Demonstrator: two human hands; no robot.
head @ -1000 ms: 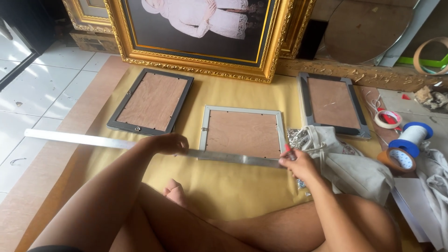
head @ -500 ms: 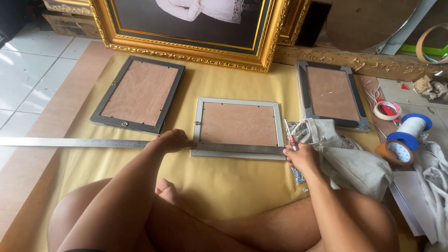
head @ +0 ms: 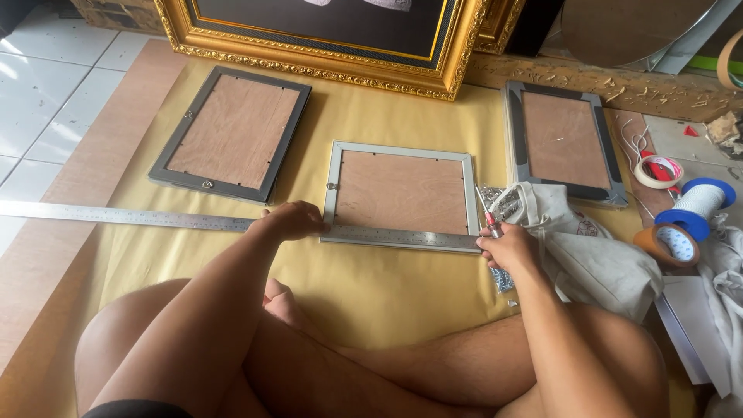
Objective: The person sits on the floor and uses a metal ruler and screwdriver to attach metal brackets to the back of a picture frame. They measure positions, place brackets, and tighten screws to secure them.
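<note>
Left hand [head: 290, 220] flat-ish and palm down on a long steel ruler [head: 155, 218], fingers curled loosely over it, pressing rather than gripping, right about centre of the frame. Right hand [head: 507, 246] closed around a thin red-handled tool [head: 489, 218] at the ruler's right end, tip pointing up and away toward the frame corner; can't tell exactly what kind of tool. Ruler running from the left edge of the picture across to right of centre, lying along the bottom edge of a silver picture frame [head: 399, 193], face down with its brown backing board showing. Two more frames face down on the same yellowish paper sheet [head: 371, 286]: a dark grey one [head: 232, 133] upper left, another dark one [head: 563, 141] upper right. Big ornate gold frame [head: 325, 46] leaning across the top. Grey cloth bag [head: 588, 248] just beside the right hand, with tape rolls [head: 685, 224] near the right edge. Bare crossed legs filling the bottom of the frame, white floor tiles [head: 46, 101] at far left.
</note>
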